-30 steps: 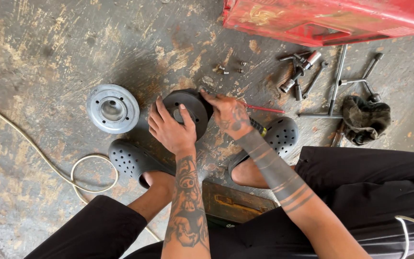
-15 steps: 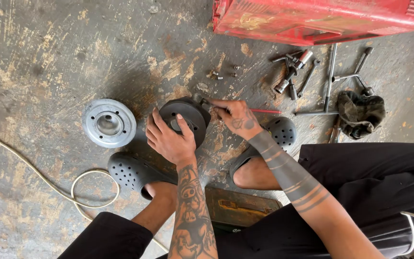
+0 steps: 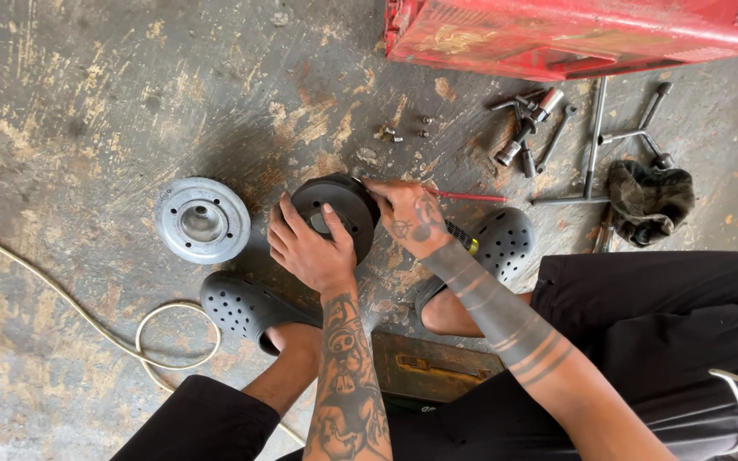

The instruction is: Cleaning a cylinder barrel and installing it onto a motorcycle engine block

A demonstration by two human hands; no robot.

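Observation:
A black round pulley (image 3: 341, 203) stands on edge on the concrete floor between my feet. My left hand (image 3: 311, 248) wraps over its near side and steadies it. My right hand (image 3: 407, 215) sits at the pulley's right rim, fingers closed on a thin tool whose red shaft (image 3: 470, 197) sticks out to the right; a yellow-and-black handle end (image 3: 465, 242) shows below the hand. The tool's tip is hidden behind the fingers. A grey metal pulley disc (image 3: 202, 219) lies flat to the left.
A red metal case (image 3: 574, 34) lies at the top right. Sockets and wrenches (image 3: 548, 128), small bolts (image 3: 390, 134) and a dark rag (image 3: 649, 198) are scattered on the right. A pale cable (image 3: 143, 333) loops at the left. A brown box (image 3: 433, 367) sits under my legs.
My view has shifted slightly. Both hands stay on the black pulley; the right hand has moved a little along its right rim with the tool.

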